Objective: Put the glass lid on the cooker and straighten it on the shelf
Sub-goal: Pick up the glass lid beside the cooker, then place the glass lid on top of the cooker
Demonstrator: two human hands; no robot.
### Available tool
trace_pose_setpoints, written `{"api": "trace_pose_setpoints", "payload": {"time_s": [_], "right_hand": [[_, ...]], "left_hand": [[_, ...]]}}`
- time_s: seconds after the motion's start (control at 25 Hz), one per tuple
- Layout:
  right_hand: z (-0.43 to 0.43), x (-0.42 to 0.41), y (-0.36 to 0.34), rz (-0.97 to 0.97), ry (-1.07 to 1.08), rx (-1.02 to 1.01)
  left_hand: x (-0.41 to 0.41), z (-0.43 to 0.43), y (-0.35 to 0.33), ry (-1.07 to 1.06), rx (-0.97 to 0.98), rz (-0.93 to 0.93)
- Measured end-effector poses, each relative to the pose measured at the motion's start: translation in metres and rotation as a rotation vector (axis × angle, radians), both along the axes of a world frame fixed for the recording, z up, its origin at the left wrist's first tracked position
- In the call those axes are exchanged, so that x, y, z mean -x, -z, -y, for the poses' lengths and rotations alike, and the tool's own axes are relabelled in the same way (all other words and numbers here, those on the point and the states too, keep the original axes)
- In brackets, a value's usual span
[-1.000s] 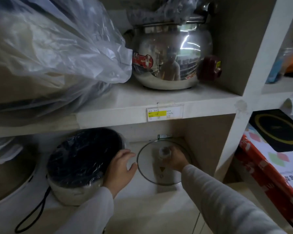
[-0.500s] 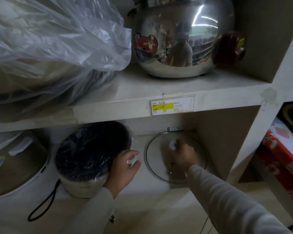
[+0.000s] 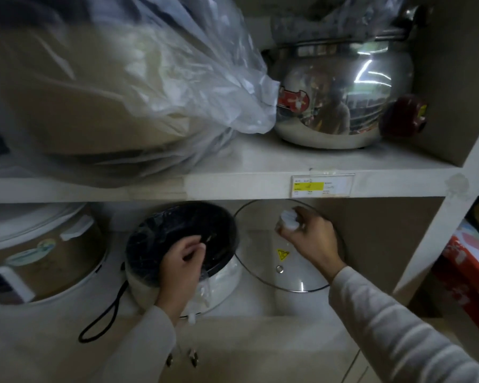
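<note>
A small white cooker (image 3: 221,283) with a black inner pot wrapped in clear plastic stands tilted on the lower shelf (image 3: 260,327). My left hand (image 3: 181,268) rests over its front rim, fingers curled on the plastic film. To the right, the round glass lid (image 3: 263,261) is lifted and tilted, its top edge near the upper shelf board. My right hand (image 3: 311,239) grips the lid's white knob. The lid's left edge is beside the cooker's rim.
A large beige rice cooker (image 3: 36,255) stands left of the small one, and a black power cord (image 3: 103,316) loops between them. On the upper shelf sit a plastic-wrapped appliance (image 3: 108,100) and a shiny steel pot (image 3: 340,100). A red box (image 3: 465,275) is at right.
My right hand has raised the glass lid off the shelf and tilted it up toward the cooker. My left hand moved from the cooker's right side onto its front rim.
</note>
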State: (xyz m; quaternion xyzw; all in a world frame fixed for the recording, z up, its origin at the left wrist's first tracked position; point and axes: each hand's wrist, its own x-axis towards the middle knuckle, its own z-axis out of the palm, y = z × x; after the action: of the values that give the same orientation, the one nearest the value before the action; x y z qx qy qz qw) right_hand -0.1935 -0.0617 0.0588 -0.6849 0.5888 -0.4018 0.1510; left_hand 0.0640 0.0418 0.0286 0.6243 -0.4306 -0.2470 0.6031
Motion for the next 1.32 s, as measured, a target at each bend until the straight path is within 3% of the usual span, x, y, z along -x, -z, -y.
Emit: {"api": "trace_pose_setpoints", "payload": {"time_s": [0.28, 0.52, 0.84, 1.32], "right_hand": [[-0.011, -0.15, -0.028, -0.119, -0.288, 0.018], [-0.014, -0.232, -0.023, -0.166, -0.339, -0.061], [0.001, -0.247, -0.007, -0.155, -0.281, -0.148], [0.015, -0.253, 0.009, -0.122, -0.292, -0.186]], "left_hand": [[-0.073, -0.039, -0.003, -0.14, -0.085, -0.001], [-0.121, -0.048, 0.003, -0.108, -0.193, 0.073], [-0.137, -0.044, 0.012, 0.091, -0.325, 0.207], [-0.142, -0.028, 0.028, 0.041, -0.316, 0.392]]}}
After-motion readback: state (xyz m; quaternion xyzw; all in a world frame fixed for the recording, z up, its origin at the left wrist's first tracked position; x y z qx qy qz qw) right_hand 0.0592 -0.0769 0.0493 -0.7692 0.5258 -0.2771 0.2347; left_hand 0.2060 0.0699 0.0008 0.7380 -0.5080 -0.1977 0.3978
